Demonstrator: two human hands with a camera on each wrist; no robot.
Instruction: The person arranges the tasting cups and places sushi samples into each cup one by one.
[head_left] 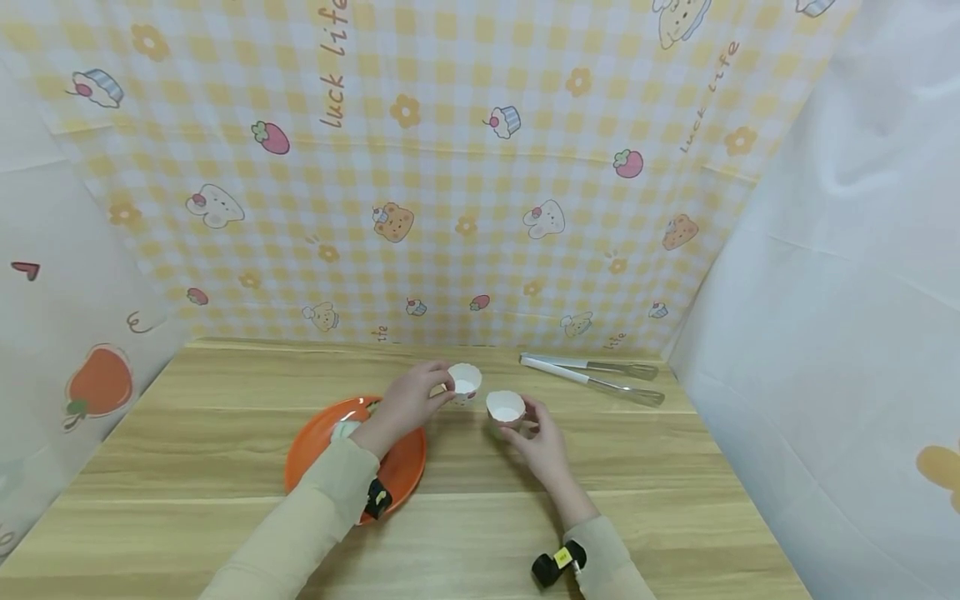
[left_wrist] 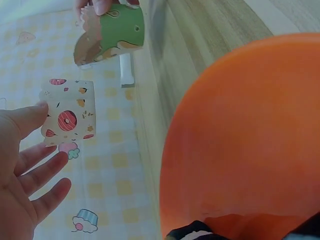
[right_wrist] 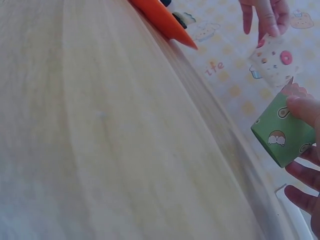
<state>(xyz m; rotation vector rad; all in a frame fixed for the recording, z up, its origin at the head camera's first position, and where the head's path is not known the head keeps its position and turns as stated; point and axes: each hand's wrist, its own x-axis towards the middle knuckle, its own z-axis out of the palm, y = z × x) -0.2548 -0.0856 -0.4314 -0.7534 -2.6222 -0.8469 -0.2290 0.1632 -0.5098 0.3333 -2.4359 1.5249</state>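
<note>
At the near edge of the view, a black device with a yellow label is worn at each cuff: the right device (head_left: 558,564) and the left device (head_left: 378,499). Under the left sleeve (head_left: 300,517), an orange plate (head_left: 407,468) is partly covered, and a pale item (head_left: 345,429) is seen on it, too hidden to be identified. Farther in, a green paper cup (head_left: 505,408), printed with avocados, is pinched between the thumb and fingers of the right hand (head_left: 543,447), its mouth facing up. Just beyond and to its left, a white paper cup (head_left: 464,383) with red doughnut prints is pinched near its scalloped rim by the left hand (head_left: 412,398), whose other fingers are held apart from it. The two cups are kept near each other without touching. Farther right, white-handled tongs (head_left: 557,371) are laid on the wooden tabletop (head_left: 637,492). Behind everything, a yellow-checked cloth (head_left: 465,183) is hung.
</note>
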